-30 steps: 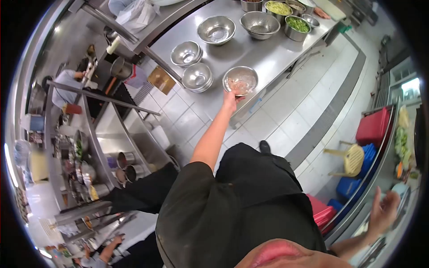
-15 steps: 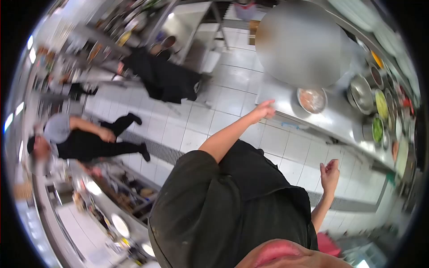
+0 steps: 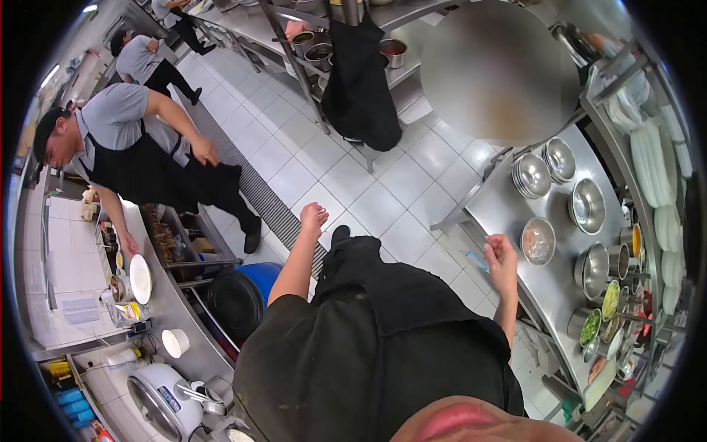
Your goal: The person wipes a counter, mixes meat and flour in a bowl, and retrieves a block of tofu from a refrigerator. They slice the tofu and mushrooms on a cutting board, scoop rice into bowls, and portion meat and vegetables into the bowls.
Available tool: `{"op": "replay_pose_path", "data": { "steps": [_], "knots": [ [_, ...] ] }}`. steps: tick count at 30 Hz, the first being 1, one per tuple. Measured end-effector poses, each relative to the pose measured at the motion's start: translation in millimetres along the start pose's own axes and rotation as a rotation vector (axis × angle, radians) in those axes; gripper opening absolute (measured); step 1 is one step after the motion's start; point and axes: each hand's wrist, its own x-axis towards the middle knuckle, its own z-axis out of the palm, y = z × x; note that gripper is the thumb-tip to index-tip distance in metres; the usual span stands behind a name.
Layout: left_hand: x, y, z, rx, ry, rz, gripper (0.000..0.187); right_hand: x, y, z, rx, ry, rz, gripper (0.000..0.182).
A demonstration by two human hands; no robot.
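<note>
— Where has the bowl been left?

— The metal bowl (image 3: 538,241), with pale pink food inside, is stood on the steel surface (image 3: 503,205), close to its front edge and apart from the stacked bowls (image 3: 530,175).

— And the hands?

— Nothing is seen to be held. The right hand (image 3: 502,259) is loosely bent by the surface edge, near the bowl; whether the edge is touched cannot be told. The left hand (image 3: 314,219) is half curled above the tiled floor (image 3: 377,210), well away.

— How is this turn from the surface best made?

— The right arm should be kept tucked so that the bowl's rim is not brushed, and the feet should be placed with care. Room should be left for the nearest co-worker (image 3: 118,140).

— What has been changed since a second ago?

— Then, the bowl was gripped by the left hand; now it has been released. The view has been swung round too, with the surface shown at the right.
</note>
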Motion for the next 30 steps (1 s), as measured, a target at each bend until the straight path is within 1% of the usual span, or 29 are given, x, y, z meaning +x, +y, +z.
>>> {"op": "replay_pose_path", "data": {
  "steps": [1, 2, 3, 4, 5, 6, 7, 8, 9, 10, 12, 13, 16, 17, 19, 20, 21, 22, 23, 25, 26, 27, 28, 29, 30],
  "knots": [
    [7, 9, -3, 0.011, 0.008, -0.014, 0.038, 12, -11, 16, -0.012, -0.002, -0.003, 0.013],
    [13, 15, -3, 0.003, 0.002, -0.021, 0.038, 25, -23, 36, 0.032, -0.054, -0.016, 0.013],
    [11, 28, 0, 0.006, -0.015, 0.045, 0.039, 37, -36, 54, 0.086, -0.106, -0.026, 0.013],
    [14, 39, 1, 0.005, -0.037, 0.110, 0.039, 51, -46, 74, 0.077, -0.103, -0.026, 0.013],
    [19, 55, -5, 0.013, -0.088, 0.125, 0.044, 64, -58, 99, 0.099, -0.146, -0.037, 0.013],
    [26, 64, -13, 0.005, -0.094, 0.121, 0.044, 76, -69, 124, 0.120, -0.193, -0.049, 0.012],
    [35, 74, -20, 0.082, -0.114, 0.195, 0.047, 90, -79, 149, 0.110, -0.192, -0.055, 0.012],
    [44, 84, -26, 0.159, -0.134, 0.273, 0.050, 105, -88, 175, 0.117, -0.251, -0.048, 0.012],
    [55, 87, -35, 0.235, -0.078, 0.373, 0.051, 122, -96, 203, 0.127, -0.311, -0.042, 0.012],
    [67, 92, -44, 0.231, -0.083, 0.379, 0.051, 141, -103, 233, 0.125, -0.308, -0.049, 0.012],
    [85, 98, -68, 0.396, -0.009, 0.506, 0.050, 169, -111, 295, 0.210, -0.472, -0.072, 0.013],
    [89, 102, -77, 0.310, -0.044, 0.491, 0.048, 182, -117, 327, 0.210, -0.533, -0.072, 0.013],
    [90, 128, -108, 0.299, -0.092, 0.468, 0.046, 220, -136, 423, 0.244, -0.705, -0.040, 0.016],
    [91, 139, -117, 0.282, -0.101, 0.457, 0.045, 237, -142, 448, 0.245, -0.709, -0.042, 0.016],
    [90, 166, -128, 0.252, -0.074, 0.456, 0.044, 274, -151, 497, 0.129, -0.855, -0.046, 0.018],
    [89, 176, -134, 0.219, -0.055, 0.443, 0.044, 295, -154, 522, 0.130, -0.863, -0.035, 0.018],
    [90, 191, -139, 0.233, -0.050, 0.465, 0.043, 317, -155, 543, 0.118, -0.831, -0.031, 0.019],
    [84, 208, -141, 0.171, -0.076, 0.461, 0.041, 342, -156, 561, 0.102, -0.801, -0.040, 0.020],
    [82, 223, -143, 0.149, -0.058, 0.461, 0.039, 371, -152, 579, 0.096, -0.815, -0.046, 0.020],
    [95, 238, -154, 0.103, -0.040, 0.468, 0.034, 431, -127, 624, 0.061, -0.606, 0.015, 0.026],
    [104, 242, -162, 0.082, -0.039, 0.474, 0.029, 467, -103, 648, -0.036, -0.474, -0.058, 0.030],
    [105, 253, -165, 0.126, -0.004, 0.481, 0.021, 501, -87, 665, -0.125, -0.338, -0.131, 0.035],
    [119, 251, -173, 0.125, 0.004, 0.490, 0.015, 522, -88, 672, -0.156, -0.298, -0.083, 0.041],
    [128, 254, -179, 0.168, 0.008, 0.474, 0.013, 547, -89, 675, -0.186, -0.255, -0.032, 0.048],
    [136, 260, -185, 0.162, 0.009, 0.422, 0.014, 585, -58, 690, -0.214, -0.204, 0.019, 0.058]
  ]
}}
